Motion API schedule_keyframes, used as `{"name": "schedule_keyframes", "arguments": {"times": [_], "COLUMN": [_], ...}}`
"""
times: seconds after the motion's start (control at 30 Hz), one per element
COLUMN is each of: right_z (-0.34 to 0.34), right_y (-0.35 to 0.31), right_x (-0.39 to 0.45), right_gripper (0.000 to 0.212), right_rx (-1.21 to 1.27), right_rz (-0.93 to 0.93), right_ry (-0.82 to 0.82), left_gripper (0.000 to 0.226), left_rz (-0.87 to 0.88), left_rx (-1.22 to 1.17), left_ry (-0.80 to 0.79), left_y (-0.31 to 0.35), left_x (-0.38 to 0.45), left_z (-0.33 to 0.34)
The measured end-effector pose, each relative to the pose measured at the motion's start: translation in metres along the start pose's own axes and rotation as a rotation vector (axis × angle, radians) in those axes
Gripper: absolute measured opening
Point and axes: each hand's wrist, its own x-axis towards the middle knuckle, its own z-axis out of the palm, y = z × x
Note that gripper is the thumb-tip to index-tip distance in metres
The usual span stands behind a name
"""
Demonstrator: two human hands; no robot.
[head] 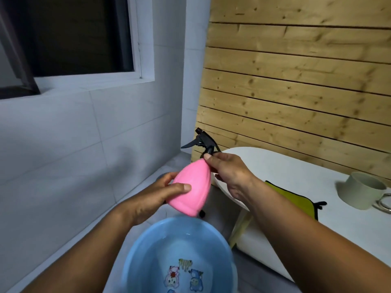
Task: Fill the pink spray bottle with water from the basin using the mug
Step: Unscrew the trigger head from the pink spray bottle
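The pink spray bottle [193, 188] is held tilted in the air above the blue basin [135, 259], which has water in it and cartoon pictures on its bottom. My left hand [156, 197] wraps the bottle's lower body. My right hand [228, 172] grips the neck just under the black trigger head [201, 140], which points up and to the left. The pale mug [359, 190] stands upright on the white table [296, 172] at the far right, apart from both hands.
A yellow-green cloth [296, 199] lies on the table between my right arm and the mug. A metal ring [385, 203] sits beside the mug. A wooden slat wall stands behind the table; a tiled wall and a window are at the left.
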Motion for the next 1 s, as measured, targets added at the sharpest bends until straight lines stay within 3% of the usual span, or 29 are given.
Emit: {"name": "schedule_keyframes", "arguments": {"times": [0.13, 0.2, 0.33, 0.5, 0.63, 0.7, 0.77, 0.83, 1.0], "right_z": [0.002, 0.000, -0.005, 0.006, 0.013, 0.007, -0.005, -0.020, -0.075], "right_y": [-0.003, -0.003, 0.000, 0.009, 0.004, -0.004, -0.012, -0.021, -0.022], "right_x": [0.004, 0.007, 0.008, 0.010, 0.006, 0.005, 0.009, 0.016, 0.044], "right_gripper": [0.011, 0.011, 0.015, 0.016, 0.007, 0.002, 0.017, 0.030, 0.018], "right_rx": [0.047, 0.068, 0.001, -0.113, -0.167, -0.128, -0.074, -0.019, 0.188], "right_rz": [0.024, 0.035, 0.014, -0.078, -0.123, -0.164, -0.172, -0.137, 0.047], "right_ry": [-0.028, -0.010, 0.082, 0.130, 0.061, 0.049, 0.073, 0.134, 0.379], "left_gripper": [0.058, 0.050, 0.060, 0.123, 0.103, 0.096, 0.097, 0.100, 0.098], "left_rz": [-0.061, -0.098, -0.093, 0.034, 0.083, 0.025, -0.028, -0.043, -0.007], "left_rx": [-0.473, -0.543, -0.298, 0.154, 0.329, 0.306, 0.242, 0.230, 0.360], "left_ry": [-0.071, -0.062, 0.047, 0.017, 0.069, 0.013, -0.057, -0.073, -0.063], "left_y": [0.005, 0.005, 0.003, 0.006, 0.000, -0.003, -0.010, -0.015, -0.031], "left_x": [-0.003, -0.001, 0.007, 0.008, 0.014, 0.013, 0.012, 0.013, 0.014], "left_z": [0.009, 0.013, 0.021, 0.023, 0.029, 0.024, 0.015, 0.009, 0.010]}}
